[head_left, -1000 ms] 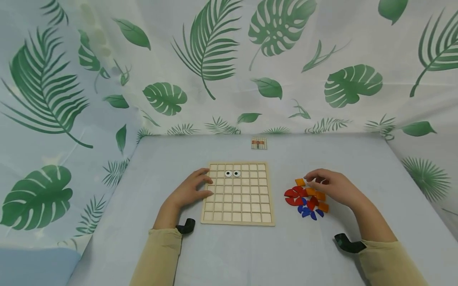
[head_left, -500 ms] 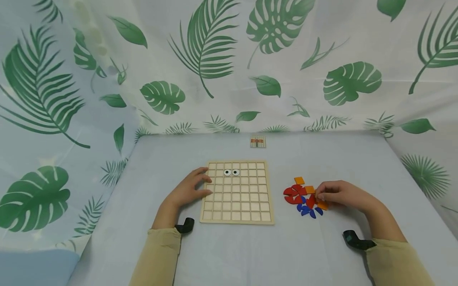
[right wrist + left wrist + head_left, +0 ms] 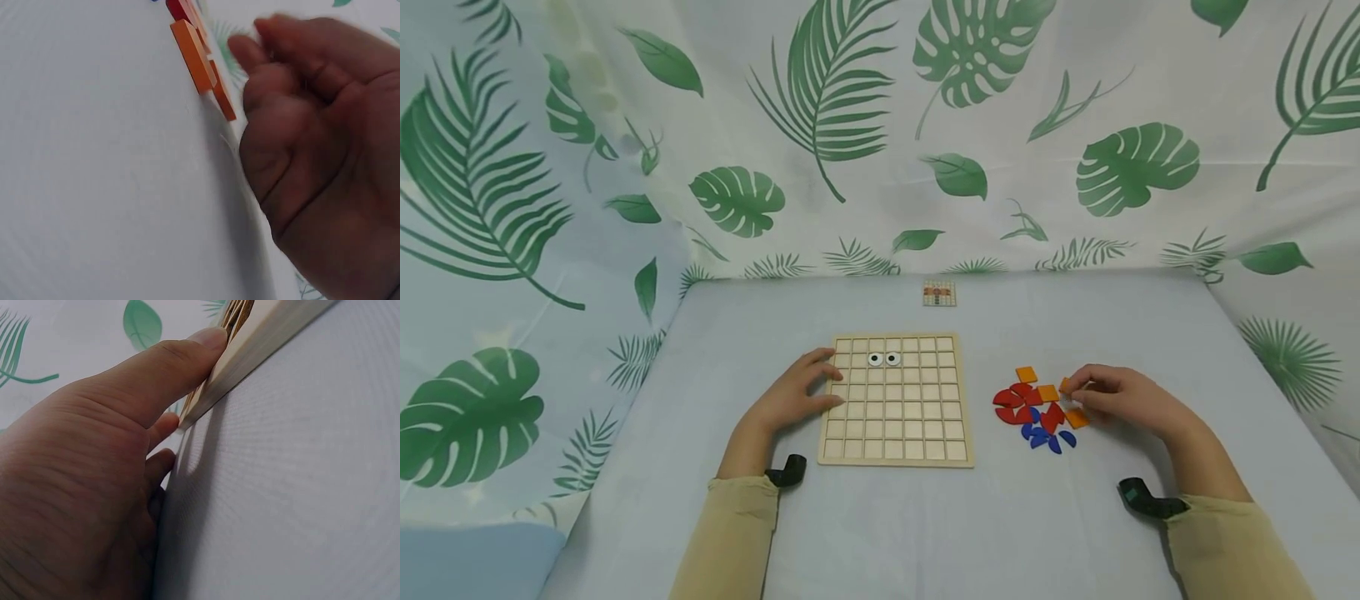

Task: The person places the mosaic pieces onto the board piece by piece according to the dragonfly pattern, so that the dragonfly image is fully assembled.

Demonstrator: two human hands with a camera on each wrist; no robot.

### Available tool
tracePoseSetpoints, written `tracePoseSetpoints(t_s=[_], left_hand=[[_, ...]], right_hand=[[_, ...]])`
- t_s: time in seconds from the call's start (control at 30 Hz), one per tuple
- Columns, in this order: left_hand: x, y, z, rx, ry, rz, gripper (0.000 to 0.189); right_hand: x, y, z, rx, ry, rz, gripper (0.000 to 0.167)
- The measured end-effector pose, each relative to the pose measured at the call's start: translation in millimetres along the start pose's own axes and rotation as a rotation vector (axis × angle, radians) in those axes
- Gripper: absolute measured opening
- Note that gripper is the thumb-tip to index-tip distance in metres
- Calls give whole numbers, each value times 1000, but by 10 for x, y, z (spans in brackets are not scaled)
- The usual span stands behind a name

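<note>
My left hand [image 3: 793, 392] touches the left edge of a square wooden grid board [image 3: 897, 402]. In the left wrist view the thumb [image 3: 181, 359] lies on the board's rim. Two white eye pieces [image 3: 883, 359] sit side by side in the upper cells. My right hand [image 3: 1120, 398] pinches an orange square tile [image 3: 1065, 385], partly hidden by its fingertips, over the pile at the right. Red rounded pieces [image 3: 1009, 400], blue petal-shaped pieces [image 3: 1037, 435] and other orange tiles [image 3: 1077, 417] lie there. In the right wrist view the curled fingers [image 3: 272, 87] are blurred and the pinched tile is not clear.
A small card [image 3: 939, 293] with a printed grid picture lies behind the board. White cloth [image 3: 880, 533] covers the table. Leaf-patterned curtains [image 3: 850, 125] stand at the back and sides. A black camera mount sits at each wrist.
My right hand moved right and toward me to the orange tiles, closed its fingertips on one, then shifted slightly away from me with it. My left hand stayed at the board.
</note>
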State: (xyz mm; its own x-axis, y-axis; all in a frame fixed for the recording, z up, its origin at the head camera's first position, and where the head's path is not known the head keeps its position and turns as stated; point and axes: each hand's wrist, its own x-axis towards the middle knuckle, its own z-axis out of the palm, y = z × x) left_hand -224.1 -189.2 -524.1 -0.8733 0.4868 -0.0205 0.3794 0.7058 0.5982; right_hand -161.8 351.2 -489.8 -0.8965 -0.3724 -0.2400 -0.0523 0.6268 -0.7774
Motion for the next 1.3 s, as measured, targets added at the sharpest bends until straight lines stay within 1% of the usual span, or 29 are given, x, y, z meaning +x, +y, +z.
tracePoseSetpoints(t_s=[0.07, 0.13, 0.17, 0.2, 0.27, 0.4, 0.43, 0.5, 0.57, 0.67, 0.73, 0.93, 1.13, 1.3], left_hand=[[1, 1, -3, 0, 0, 6, 34], [1, 2, -7, 0, -1, 14, 34], [0, 4, -10, -3, -2, 15, 34], [0, 4, -12, -2, -2, 17, 34], [-2, 5, -16, -6, -3, 14, 34], [-6, 9, -15, -7, 0, 22, 35], [-8, 10, -14, -8, -2, 18, 35], [-11, 10, -12, -10, -5, 13, 35], [-13, 9, -12, -15, -7, 3, 35], [-11, 7, -12, -20, -7, -8, 34], [-9, 5, -10, -20, -6, -12, 33], [-10, 23, -17, -17, -11, -26, 34], [-12, 21, -20, -10, -11, -26, 34], [-12, 29, -25, -15, -14, -22, 34]], right_hand=[[-17, 37, -24, 85, -113, -57, 16], [-20, 68, -38, 172, -243, -99, 21], [-18, 77, -42, 202, -291, -113, 23], [-11, 80, -41, 216, -315, -115, 25], [3, 72, -35, 230, -294, -92, 28], [17, 40, -12, 175, -127, -7, 28], [17, 33, -6, 138, -91, 10, 27], [17, 22, 8, 30, -33, 27, 23], [18, 8, 21, -96, -2, 22, 19], [23, -24, 39, -245, 9, 0, 18], [28, -53, 48, -285, -6, -6, 20], [41, -118, 65, -277, -48, 2, 19], [61, -112, 72, -296, -37, -26, 19], [78, -144, 91, -304, -45, -27, 21]])
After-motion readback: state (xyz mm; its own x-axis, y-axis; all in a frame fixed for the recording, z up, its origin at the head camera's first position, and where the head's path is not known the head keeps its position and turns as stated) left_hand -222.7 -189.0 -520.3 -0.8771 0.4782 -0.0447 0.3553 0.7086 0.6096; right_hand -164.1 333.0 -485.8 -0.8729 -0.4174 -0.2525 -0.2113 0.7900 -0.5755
